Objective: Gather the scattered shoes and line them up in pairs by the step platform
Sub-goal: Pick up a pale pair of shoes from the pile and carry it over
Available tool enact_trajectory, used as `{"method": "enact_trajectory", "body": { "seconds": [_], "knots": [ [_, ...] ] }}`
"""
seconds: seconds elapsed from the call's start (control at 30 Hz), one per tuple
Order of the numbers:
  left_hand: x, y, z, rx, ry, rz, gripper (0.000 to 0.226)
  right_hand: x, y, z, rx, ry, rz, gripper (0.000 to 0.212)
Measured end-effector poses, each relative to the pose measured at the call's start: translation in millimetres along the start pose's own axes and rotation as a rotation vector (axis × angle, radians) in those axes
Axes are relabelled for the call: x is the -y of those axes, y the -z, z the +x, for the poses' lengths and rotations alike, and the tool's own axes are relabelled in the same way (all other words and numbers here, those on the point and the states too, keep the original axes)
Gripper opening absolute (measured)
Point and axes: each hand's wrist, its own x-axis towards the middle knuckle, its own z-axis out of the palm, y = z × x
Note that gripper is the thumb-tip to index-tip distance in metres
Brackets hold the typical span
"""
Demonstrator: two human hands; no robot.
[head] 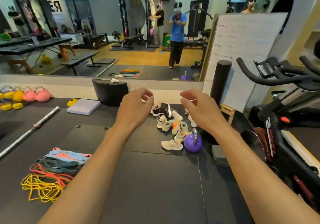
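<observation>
Fingers point(148, 96) of the left hand point(134, 108) are loosely curled, with the thumb near the forefinger, and they hold nothing. The right hand point(199, 109) has the same shape and is also empty. Both hands hover above the black floor mat point(147, 180), in the middle of the frame.

The shoes point(173, 125) lie in a loose heap on the mat, between the two hands and a little below them in the picture, not set in pairs. A black-and-white shoe point(161, 110) is at the top of the heap. One pale shoe point(171, 144) lies at the bottom, just beside a purple kettlebell point(193, 143).

A black curved block point(110, 92) stands against the wall above the left hand, and a flat lilac pad point(83, 106) lies left of it. Coloured bands point(57, 164) lie at lower left, a barbell point(29, 131) at left, an exercise bike point(280, 119) at right.
</observation>
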Motion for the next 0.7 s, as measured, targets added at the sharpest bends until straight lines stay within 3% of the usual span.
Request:
{"method": "enact_trajectory", "body": {
  "seconds": [0.37, 0.7],
  "knots": [
    [81, -174, 250, 0.225, 0.017, -0.064, 0.019, -139, -49, 231, -0.023, -0.229, -0.06, 0.031],
    [159, -374, 446, 0.335, 0.012, -0.039, 0.022, -319, -114, 428, 0.054, -0.383, -0.011, 0.031]
  ]
}}
